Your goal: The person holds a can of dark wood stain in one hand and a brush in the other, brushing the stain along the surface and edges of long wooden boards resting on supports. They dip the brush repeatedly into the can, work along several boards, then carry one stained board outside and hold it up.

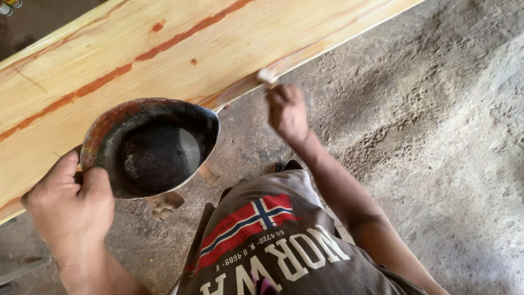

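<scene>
The left hand [68,205] grips the near rim of a battered metal bowl [150,145], thumb and fingers wrapped over the edge, and holds it tilted just above the near part of a long pale wooden plank [164,43] that runs across the scene from the near left to the far right. A shallow pool of dark liquid [164,155] lies in the bottom of the bowl, and rusty red stains coat its inner wall. The right hand [286,112] is closed around a small pale pad or rag [267,75], which it presses against the near edge of the plank, to the right of the bowl; what exactly the pad is made of is too blurred to tell. Reddish streaks run along the grain of the plank's face. Below lies a rough, dusty concrete floor [436,136], with a few wood offcuts [166,202] under the bowl. By the look of it, the step in hand is rubbing stain or finish along the board's edge. The next move seems to call for bringing the pad back to the bowl for more liquid, keeping the bowl level so that nothing spills on the face.
</scene>
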